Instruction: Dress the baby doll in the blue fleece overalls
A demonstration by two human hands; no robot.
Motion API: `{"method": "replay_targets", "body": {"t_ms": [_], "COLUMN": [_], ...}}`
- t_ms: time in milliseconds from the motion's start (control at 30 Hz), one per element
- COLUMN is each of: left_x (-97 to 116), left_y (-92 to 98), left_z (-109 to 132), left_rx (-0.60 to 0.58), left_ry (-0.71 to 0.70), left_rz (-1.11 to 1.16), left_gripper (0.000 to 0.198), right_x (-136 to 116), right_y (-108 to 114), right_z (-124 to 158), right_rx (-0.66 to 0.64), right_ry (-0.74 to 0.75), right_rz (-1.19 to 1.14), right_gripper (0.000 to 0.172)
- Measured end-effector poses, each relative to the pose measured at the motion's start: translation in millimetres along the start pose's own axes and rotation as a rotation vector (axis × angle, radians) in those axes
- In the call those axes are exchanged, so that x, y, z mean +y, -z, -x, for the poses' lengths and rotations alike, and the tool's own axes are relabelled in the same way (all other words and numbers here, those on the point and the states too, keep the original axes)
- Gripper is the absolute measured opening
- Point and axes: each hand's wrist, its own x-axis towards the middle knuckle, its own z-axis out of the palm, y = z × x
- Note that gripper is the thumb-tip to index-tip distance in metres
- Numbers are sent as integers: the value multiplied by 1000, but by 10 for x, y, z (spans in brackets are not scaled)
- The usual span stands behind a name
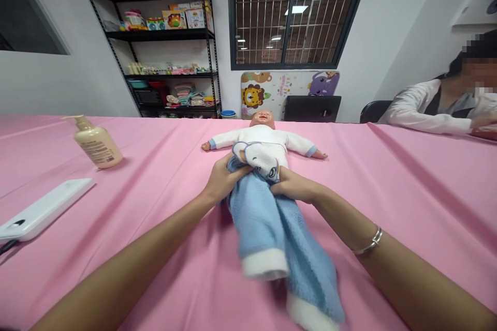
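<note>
"What's on the table?"

"A pink tablecloth (388,207) with a baby doll (262,134) on its back, head far from me, its long axis running near to far."

"And in your grip?"

"A blue terry towel (267,232), trailing from the doll's waist toward me. My left hand (227,178) and right hand (293,186) are both closed on it, either side of the doll's middle, the right slightly nearer me."
</note>
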Motion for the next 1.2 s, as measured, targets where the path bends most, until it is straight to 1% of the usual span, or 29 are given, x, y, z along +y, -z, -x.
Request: {"method": "replay_targets", "body": {"t_ms": [67,133,167,267,333,367,433,467,500,567,600,667,733,800,933,1000,1100,1167,1200], "left_x": [-47,-102,-122,-111,-45,-5,64,85,92,75,54,1,-56,-111,-188,-199,-197,-202,-210], "left_y": [-15,-22,-22,-24,-44,-62,-110,-135,-156,-183,-188,-190,-190,-197,-227,-239,-236,-219,-208], "left_z": [-7,-22,-30,-34,-2,24,81,106,126,143,141,123,100,81,50,34,9,-11,-23], "left_rx": [84,106,104,74,24,-30,-138,-153,-133,-33,12,33,37,62,141,172,184,171,166], "left_ry": [-38,-33,-6,143,215,236,287,331,381,461,487,516,526,494,314,244,131,54,26], "left_rz": [-40,-73,-90,-102,-2,83,244,284,292,247,219,194,204,236,237,189,8,-160,-237], "left_gripper": [30,28,29,37,45,49,55,56,53,44,41,38,38,39,40,38,30,24,23], "right_x": [-5,5,13,32,39,45,78,110,153,263,322,425,479,473,331,253,202,213,226], "right_y": [-27,-57,-71,-104,-122,-129,-140,-142,-138,-117,-99,-61,-39,-46,-104,-112,-87,-69,-63], "right_z": [4,-5,-11,-26,-30,-35,-56,-74,-99,-156,-184,-228,-253,-257,-214,-179,-147,-148,-155], "right_rx": [-33,-14,12,95,150,170,169,170,188,303,385,514,544,503,292,204,171,195,217], "right_ry": [-29,-31,-40,-85,-80,-55,40,103,166,263,279,243,190,161,207,190,91,83,105], "right_rz": [-30,-107,-149,-296,-376,-386,-328,-268,-197,-36,49,200,285,304,217,121,-8,-24,-7], "right_gripper": [63,64,65,61,60,61,59,55,49,41,41,43,46,48,55,59,56,52,49]}}
